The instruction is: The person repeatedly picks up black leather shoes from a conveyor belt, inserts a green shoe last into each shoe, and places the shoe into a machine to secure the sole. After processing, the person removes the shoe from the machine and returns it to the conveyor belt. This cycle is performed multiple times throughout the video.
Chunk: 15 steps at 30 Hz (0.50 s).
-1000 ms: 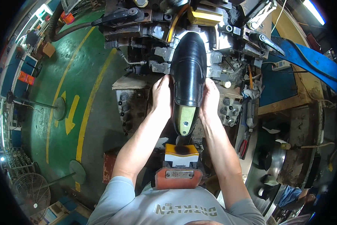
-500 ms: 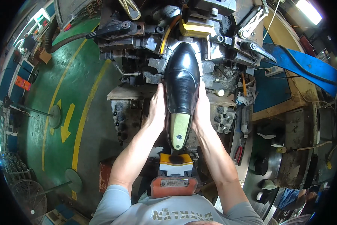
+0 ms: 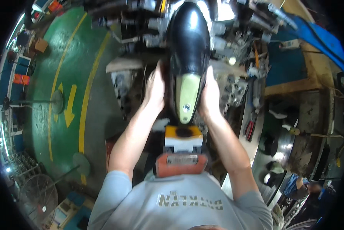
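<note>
A glossy black leather shoe upper [image 3: 189, 42] sits on a pale green last [image 3: 187, 94], toe pointing away from me into the machine. The last's flat top shows a metal-rimmed hole. My left hand [image 3: 155, 91] stands upright at the shoe's left side, fingers outstretched, with a narrow dark gap between. On the other side my right hand [image 3: 211, 95] lies along the heel part, fingers stretched forward; whether it touches the leather is hard to tell. Behind the heel end is a yellow pad with a dark middle [image 3: 183, 132], on a white block above an orange-red machine part [image 3: 181, 165].
Knob panels flank the machine on the left [image 3: 122, 86] and right [image 3: 233, 90]. Red-handled pliers [image 3: 249, 129] lie on a ledge at right. A blue machine arm [image 3: 317, 36] reaches across the upper right. A green floor [image 3: 70, 57] and a fan [image 3: 39, 199] are at left.
My left hand has come slightly away from the shoe's side. My right hand has slid a little back toward the heel. The view has tilted, so everything sits higher in the picture.
</note>
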Tool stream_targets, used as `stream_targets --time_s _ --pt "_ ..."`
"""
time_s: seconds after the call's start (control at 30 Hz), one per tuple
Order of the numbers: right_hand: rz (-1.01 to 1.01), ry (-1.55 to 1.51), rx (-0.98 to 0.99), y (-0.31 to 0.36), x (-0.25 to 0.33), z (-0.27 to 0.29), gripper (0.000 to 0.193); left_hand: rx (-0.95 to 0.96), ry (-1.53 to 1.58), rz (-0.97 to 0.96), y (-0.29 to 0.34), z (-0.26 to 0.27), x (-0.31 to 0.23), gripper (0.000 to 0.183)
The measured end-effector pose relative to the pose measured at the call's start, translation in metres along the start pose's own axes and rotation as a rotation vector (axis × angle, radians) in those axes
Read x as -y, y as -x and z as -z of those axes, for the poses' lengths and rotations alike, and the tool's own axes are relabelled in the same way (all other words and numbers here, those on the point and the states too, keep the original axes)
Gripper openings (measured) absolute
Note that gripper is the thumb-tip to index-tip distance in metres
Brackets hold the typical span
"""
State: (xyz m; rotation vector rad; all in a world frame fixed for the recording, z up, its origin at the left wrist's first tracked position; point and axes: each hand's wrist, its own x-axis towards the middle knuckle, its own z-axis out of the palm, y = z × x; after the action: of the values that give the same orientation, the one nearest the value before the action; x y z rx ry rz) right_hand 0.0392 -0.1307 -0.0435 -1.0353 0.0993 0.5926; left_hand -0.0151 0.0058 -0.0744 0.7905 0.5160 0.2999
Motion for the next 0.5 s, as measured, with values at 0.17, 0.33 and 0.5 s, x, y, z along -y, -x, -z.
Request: stream_targets --time_s 0.17,0.33,0.5 --pt "-0.017 -0.089 -0.026 0.006 -0.010 -0.005 0.044 -0.021 -0.024 -0.059 0.019 -0.012 0.004 0.040" --pt "0.019 -0.146 -0.010 0.007 -0.016 -0.005 0.040 -0.088 -0.028 -0.068 0.029 -0.024 0.001 0.043" --pt "0.005 -0.212 0.001 0.007 -0.015 -0.007 0.048 -0.069 0.010 -0.079 0.020 -0.020 0.009 0.044"
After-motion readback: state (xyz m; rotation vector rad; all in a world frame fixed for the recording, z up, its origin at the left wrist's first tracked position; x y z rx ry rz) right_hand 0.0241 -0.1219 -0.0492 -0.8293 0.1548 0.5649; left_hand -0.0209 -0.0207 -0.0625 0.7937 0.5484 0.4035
